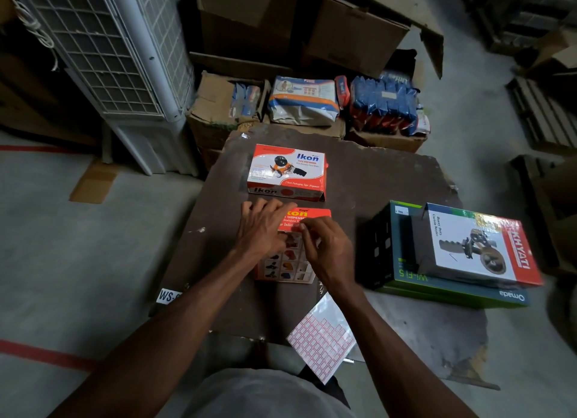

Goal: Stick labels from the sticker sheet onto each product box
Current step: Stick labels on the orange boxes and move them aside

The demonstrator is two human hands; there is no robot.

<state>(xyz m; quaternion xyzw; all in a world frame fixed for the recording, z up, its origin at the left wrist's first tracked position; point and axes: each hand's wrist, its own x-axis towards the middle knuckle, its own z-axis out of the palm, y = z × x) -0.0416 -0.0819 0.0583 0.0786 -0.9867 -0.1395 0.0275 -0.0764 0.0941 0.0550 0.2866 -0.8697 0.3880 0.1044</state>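
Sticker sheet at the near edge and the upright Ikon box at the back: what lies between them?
In the head view, between the sticker sheet and the upright Ikon box lies a second Ikon box, flat on the board, with both the left hand and right hand on it.

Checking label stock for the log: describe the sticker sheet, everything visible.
The sticker sheet is a white rectangular sheet printed with a grid of small red-bordered blank labels, glossy as if in a clear sleeve. It lies flat and skewed at the near edge of the dark brown table, one corner overhanging toward the person. Neither hand touches it.
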